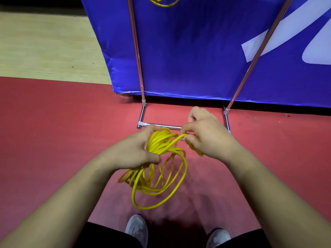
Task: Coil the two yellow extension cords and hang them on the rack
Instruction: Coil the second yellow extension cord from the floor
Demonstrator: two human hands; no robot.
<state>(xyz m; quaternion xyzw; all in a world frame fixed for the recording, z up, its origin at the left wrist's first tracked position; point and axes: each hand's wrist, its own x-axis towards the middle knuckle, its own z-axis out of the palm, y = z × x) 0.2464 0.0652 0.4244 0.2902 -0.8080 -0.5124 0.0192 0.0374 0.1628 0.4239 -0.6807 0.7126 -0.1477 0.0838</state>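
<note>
Yellow cord coil [160, 143] in both hands [136, 150] [209, 138]

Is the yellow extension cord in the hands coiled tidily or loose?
Loosely coiled: the left hand grips gathered loops of the yellow extension cord; uneven ones dangle; the right hand pinches one strand.

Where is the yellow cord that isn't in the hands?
Head view, top edge near centre: the second yellow cord shows against the blue banner, between the two rack poles.
</note>
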